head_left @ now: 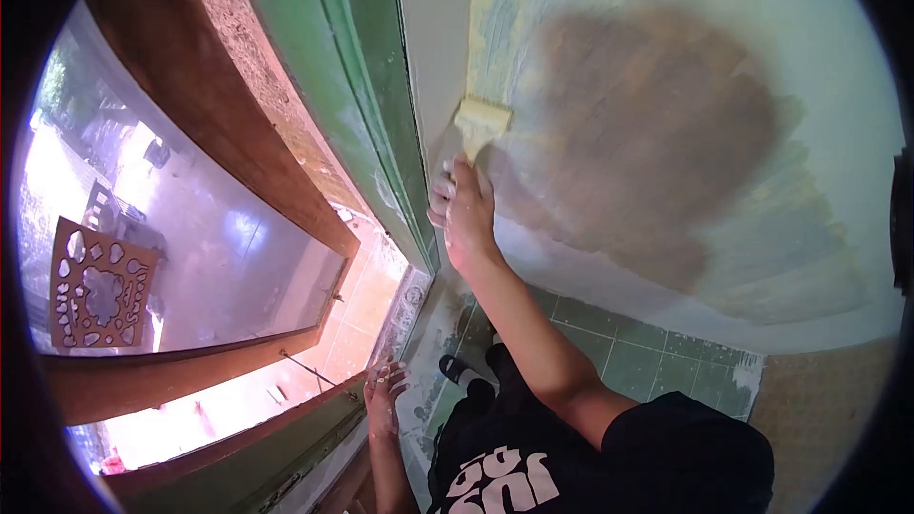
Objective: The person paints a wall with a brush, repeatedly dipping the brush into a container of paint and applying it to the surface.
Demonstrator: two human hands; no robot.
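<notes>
My right hand is closed round the handle of a wide, flat paintbrush coated pale yellow. The brush's broad end touches the wall close to its left corner, beside the door frame. Yellowish strokes and a large brown patch mark the wall's surface; part of the brown area may be shadow. Lower down, my left hand holds nothing, its fingers apart, near the bottom of the doorway. White smears show on the fingers of both hands.
A green door frame stands left of the wall. Beyond it, a wood-framed glass panel reflects light, and a brown cut-out panel shows at far left. Green tiles cover the floor, where a sandalled foot rests.
</notes>
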